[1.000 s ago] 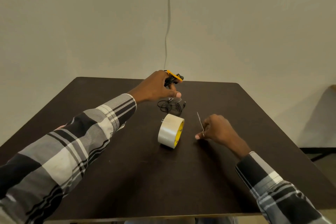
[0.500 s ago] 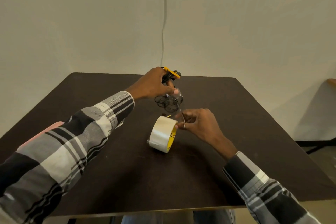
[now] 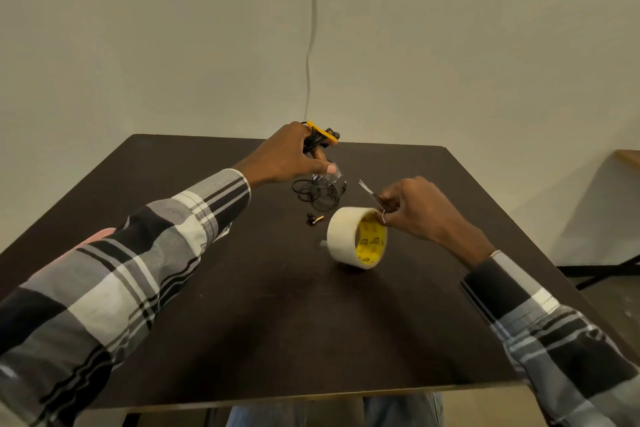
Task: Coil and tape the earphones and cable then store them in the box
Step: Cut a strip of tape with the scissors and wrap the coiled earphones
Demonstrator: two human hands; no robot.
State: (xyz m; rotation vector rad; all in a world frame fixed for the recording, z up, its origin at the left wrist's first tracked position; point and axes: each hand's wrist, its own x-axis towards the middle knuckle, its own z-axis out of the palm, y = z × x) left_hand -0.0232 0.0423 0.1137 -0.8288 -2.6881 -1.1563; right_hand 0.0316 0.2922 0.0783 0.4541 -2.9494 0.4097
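- Left hand [image 3: 291, 156] grip is clamped on a yellow-and-black tool [image 3: 320, 139], with a crumpled piece of clear tape [image 3: 325, 178] pinched under the thumb.
- Below that hand, the black cable [image 3: 317, 194] lies in a loose coil on the dark bench [image 3: 277, 322], toward the far edge and about midway between the left and right edges.
- Right hand [image 3: 415, 208] grip is closed on small scissors [image 3: 369, 189]; the blades stick out toward the far left, and a finger loop shows below the fingers.
- A roll of tape [image 3: 356, 237] stands on its edge near the middle of the bench, its yellow core facing right, just beneath the right hand; whether they touch cannot be told.
- A small black and gold earphone piece [image 3: 313, 218] lies on the bench between the coil and the roll, just left of the roll.
- Both arms wear plaid sleeves [image 3: 138, 270].
- No box shows on the bench.
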